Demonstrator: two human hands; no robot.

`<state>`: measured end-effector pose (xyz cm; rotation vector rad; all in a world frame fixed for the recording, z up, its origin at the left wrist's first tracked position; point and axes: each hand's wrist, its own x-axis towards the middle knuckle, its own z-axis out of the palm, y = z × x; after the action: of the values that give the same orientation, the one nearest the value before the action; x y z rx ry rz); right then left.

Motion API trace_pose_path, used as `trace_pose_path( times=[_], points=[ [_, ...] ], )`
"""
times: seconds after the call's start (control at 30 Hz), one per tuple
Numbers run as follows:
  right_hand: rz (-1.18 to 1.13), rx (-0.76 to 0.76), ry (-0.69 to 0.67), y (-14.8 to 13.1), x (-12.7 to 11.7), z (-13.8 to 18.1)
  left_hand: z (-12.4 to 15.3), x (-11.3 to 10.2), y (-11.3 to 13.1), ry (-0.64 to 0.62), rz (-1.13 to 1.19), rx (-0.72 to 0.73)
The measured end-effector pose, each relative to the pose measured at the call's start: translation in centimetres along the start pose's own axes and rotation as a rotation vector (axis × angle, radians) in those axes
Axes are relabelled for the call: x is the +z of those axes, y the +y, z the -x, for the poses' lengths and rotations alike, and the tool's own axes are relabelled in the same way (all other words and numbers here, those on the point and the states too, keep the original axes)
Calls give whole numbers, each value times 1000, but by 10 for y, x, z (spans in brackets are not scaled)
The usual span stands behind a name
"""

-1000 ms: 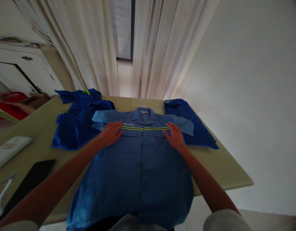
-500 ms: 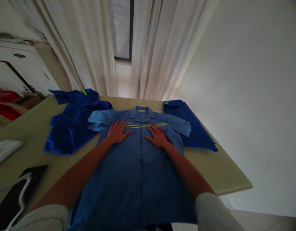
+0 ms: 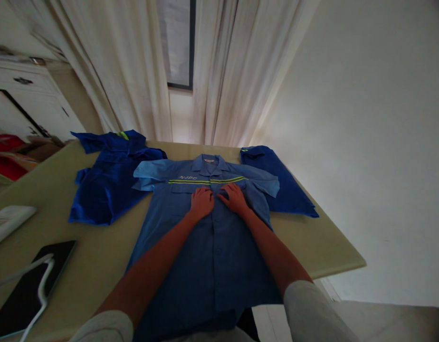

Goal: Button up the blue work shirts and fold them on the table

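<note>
A short-sleeved blue work shirt (image 3: 191, 266) lies front up, its collar toward the far side. Its chest has two yellow stripes and the letters NJPC, and its sleeves are lighter blue. My left hand (image 3: 202, 203) is at the middle of the chest, fingers drawn together and curled on the button placket just below the stripes. Across the placket, my right hand (image 3: 235, 198) has its thumb and bent fingers close together, pinching at the shirt cloth. The fingertips are partly hidden. Lower down, the shirt's hem hangs over the near table edge.
On the pale table (image 3: 333, 259), a darker blue garment (image 3: 105, 190) lies crumpled at left and a folded blue garment (image 3: 287, 190) at right, partly under the sleeve. Near left are a black tablet-like panel (image 3: 59, 256), a white cable (image 3: 43, 285) and a white box-like object (image 3: 13, 221).
My left hand has moved right from the left chest to the placket, uncovering the letters. The spread fingers of both hands have curled in at the shirt front. The view has shifted slightly.
</note>
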<state>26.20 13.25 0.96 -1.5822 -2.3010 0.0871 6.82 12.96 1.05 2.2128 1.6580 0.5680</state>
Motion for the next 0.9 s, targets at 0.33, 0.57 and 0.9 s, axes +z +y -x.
trace_pose_path(
  times=[0.33, 0.57, 0.9],
  points=[
    [50, 111, 53, -44, 17, 18, 6, 13, -1, 83, 189, -64],
    [67, 15, 43, -45, 13, 17, 4, 11, 2, 113, 219, -116],
    [23, 93, 176, -37, 24, 17, 1, 13, -3, 110, 315, -38]
  ],
)
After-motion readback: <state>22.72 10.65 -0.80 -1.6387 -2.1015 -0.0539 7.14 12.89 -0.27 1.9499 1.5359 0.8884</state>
